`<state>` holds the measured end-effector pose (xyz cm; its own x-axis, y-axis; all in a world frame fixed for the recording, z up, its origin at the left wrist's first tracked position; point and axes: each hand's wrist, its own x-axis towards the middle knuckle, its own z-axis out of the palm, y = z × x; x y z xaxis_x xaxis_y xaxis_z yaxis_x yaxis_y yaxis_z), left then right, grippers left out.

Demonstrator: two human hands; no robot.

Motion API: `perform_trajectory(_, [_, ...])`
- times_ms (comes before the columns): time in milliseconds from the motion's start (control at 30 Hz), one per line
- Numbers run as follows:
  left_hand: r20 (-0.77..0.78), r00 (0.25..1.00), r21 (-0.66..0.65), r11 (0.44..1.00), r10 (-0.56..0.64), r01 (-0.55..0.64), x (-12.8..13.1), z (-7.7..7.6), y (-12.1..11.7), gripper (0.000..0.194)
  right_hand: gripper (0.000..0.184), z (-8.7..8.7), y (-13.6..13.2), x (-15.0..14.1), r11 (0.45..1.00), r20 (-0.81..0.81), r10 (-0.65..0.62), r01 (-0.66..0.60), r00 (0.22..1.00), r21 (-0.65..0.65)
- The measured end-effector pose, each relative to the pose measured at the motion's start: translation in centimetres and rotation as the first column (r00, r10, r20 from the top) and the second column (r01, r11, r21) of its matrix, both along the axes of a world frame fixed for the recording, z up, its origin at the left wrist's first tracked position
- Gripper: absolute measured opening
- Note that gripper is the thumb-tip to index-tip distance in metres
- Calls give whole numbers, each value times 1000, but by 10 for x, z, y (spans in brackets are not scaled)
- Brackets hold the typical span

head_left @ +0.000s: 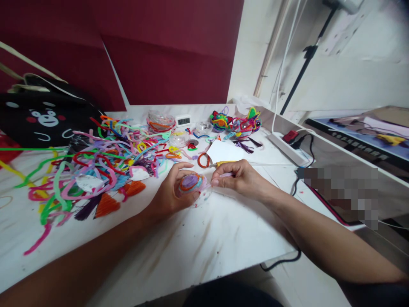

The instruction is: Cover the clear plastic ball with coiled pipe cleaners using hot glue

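My left hand [169, 192] is wrapped round a clear plastic ball [204, 197] just above the white table. Coils of purple, orange and light blue pipe cleaner [190, 181] cover the ball's upper side. Close to the ball's right side, my right hand [239, 178] is closed in a pinch. A piece of lilac pipe cleaner [227, 174] shows between its fingers; how its end meets the ball is too blurred to tell. Behind the right hand lie a yellow-handled tool [225, 163] and a brown-red ring [203, 160].
A heap of colourful pipe cleaners [108, 166] with orange and purple tassels spreads over the left. Two decorated fish-like figures [244, 125], a small digital clock [183, 121] and clear plastic pieces [179, 139] stand at the back. A power strip [287, 149] with cables lies right.
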<state>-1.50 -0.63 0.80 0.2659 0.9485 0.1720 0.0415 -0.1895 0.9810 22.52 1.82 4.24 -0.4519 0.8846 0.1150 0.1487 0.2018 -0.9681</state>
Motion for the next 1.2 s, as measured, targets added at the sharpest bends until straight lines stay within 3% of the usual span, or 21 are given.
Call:
perform_trajectory(433, [3,1000,8,1000,-4,4,3,-3,0,66,44,-7,3,-1,997,8,15,-15,1000,79])
perform_trajectory(733, [-50,999,105,994,23,-17,-1,-19,6,71,45,-12,-2,-1,979,70,-28,13,997,205])
perform_trajectory(1000, [-80,995,154,987,58,-45,-2,-17,3,72,41,-12,-7,-4,958,118,-57,21,991,285])
perform_trajectory(1200, [-129,991,207,978,42,-15,-2,-13,0,72,43,-11,-8,-5,969,142,-75,38,987,245])
